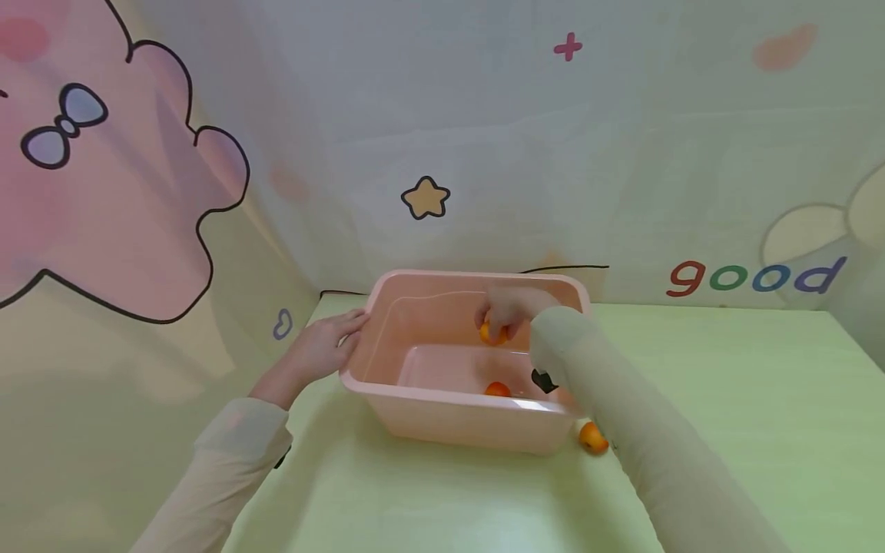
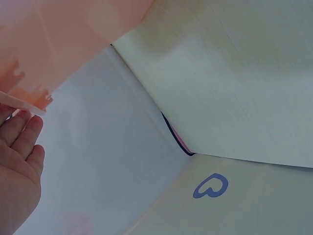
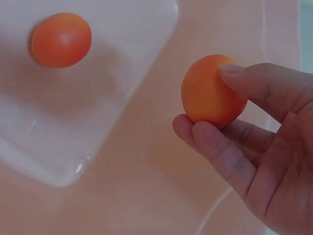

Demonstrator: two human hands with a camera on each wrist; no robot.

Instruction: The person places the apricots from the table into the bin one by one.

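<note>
A pink plastic tub (image 1: 442,395) stands on the pale green table. My left hand (image 1: 323,346) rests at its left rim, its fingers nearly straight; in the left wrist view the fingertips (image 2: 34,125) touch the rim's edge. Over the tub's inside, my right hand (image 3: 274,132) holds a small round orange fruit (image 3: 208,93) between thumb and fingers, above the floor of the tub. A second, redder fruit (image 3: 62,40) lies on that floor, near the front wall in the head view (image 1: 498,389).
Outside the tub, by its front right corner, a yellow-red fruit (image 1: 593,438) lies on the table (image 1: 726,399), close to my right sleeve (image 1: 664,453). A printed cloth backdrop (image 1: 484,153) rises behind the tub and along the left side.
</note>
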